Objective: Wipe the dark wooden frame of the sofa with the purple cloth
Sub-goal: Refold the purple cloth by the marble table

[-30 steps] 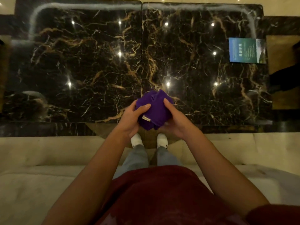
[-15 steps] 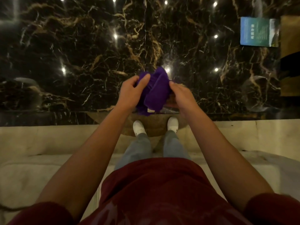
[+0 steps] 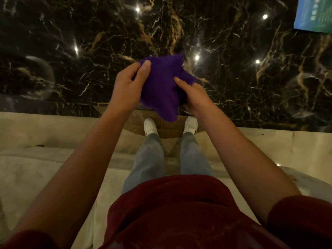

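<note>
While we hold the purple cloth (image 3: 161, 87) bunched in the air above the dark marble table (image 3: 71, 51), left hand (image 3: 128, 88) and right hand (image 3: 193, 97) both pinch its edges. No wooden frame shows; a loose wad could slip. The blue leaflet's (image 3: 313, 13) print is unreadable.

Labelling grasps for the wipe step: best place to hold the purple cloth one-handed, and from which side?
Take the purple cloth around its bunched middle, coming from the right, where the right hand already cups it. Corners stick out loose at top and bottom, so a corner grip would probably let it dangle. The left hand pinches the upper left edge.
</note>
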